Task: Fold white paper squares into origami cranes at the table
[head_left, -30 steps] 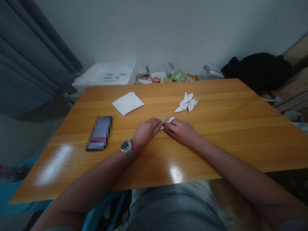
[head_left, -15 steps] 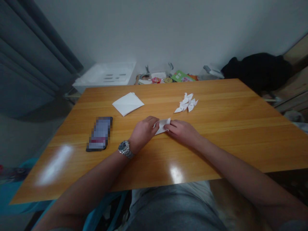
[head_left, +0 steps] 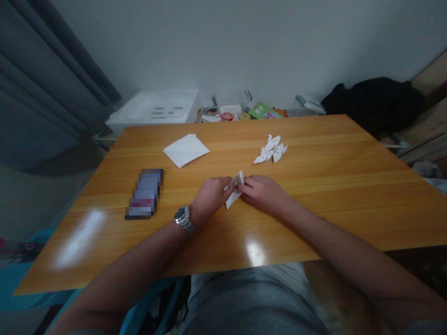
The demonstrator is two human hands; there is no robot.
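Note:
A small folded piece of white paper (head_left: 232, 199) is between my hands over the middle of the wooden table (head_left: 314, 186). My left hand (head_left: 211, 195), with a metal watch (head_left: 184, 218) on its wrist, pinches the paper's left side. On the other side, my right hand (head_left: 260, 191) grips the paper's right edge with thumb and fingers. The paper stands slanted, one corner pointing up and away. Fingers cover part of its middle. Beyond my right hand lies a cluster of folded white paper birds (head_left: 271, 150).
Flat white paper sheets (head_left: 186, 150) lie at the back left of the table. A phone (head_left: 145, 193) with a blurred screen rests left of my left hand. Past the far edge are a white foam box (head_left: 157, 104), a green booklet (head_left: 264, 111) and a black cloth (head_left: 373, 104).
The folded paper has turned from lying nearly sideways to a steep slant. My left hand has shifted slightly down, and my fingers have changed their hold. The other things have stayed put.

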